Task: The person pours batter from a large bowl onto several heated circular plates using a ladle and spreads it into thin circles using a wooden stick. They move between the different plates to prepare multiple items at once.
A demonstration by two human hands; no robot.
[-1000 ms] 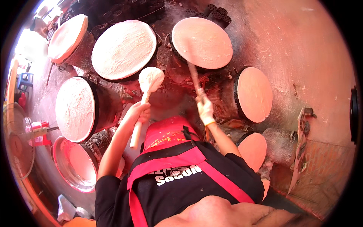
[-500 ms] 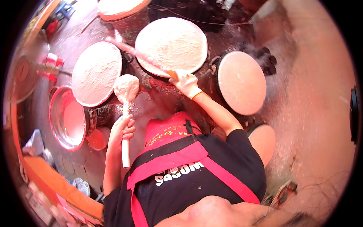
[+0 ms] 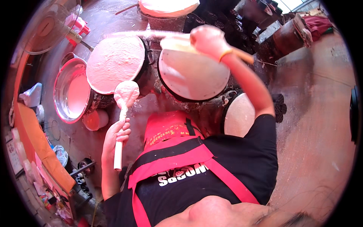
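My left hand (image 3: 121,132) is closed on the pale handle of a ladle (image 3: 126,92), whose head is heaped with wet white batter. My right hand (image 3: 208,41) grips a long flat wooden stick (image 3: 244,56) above the middle round plate (image 3: 193,75). A pale thin sheet (image 3: 176,43) at that plate's far edge is lifted along the blurred stick; the surface below looks mostly smooth, with dark specks near its rim. Just left of it, another round plate (image 3: 115,60) is covered in lumpy white batter.
A metal basin (image 3: 73,90) of pale liquid stands at left. More round plates sit at back (image 3: 168,5) and right (image 3: 238,115). A fan (image 3: 49,24) is upper left, perforated black cylinders (image 3: 280,108) at right, an orange-topped ledge (image 3: 41,140) along the left.
My right hand has risen and moved forward, bringing the stick across the middle plate, whose white covering is now partly lifted. The view has turned. The ladle stays in my left hand.
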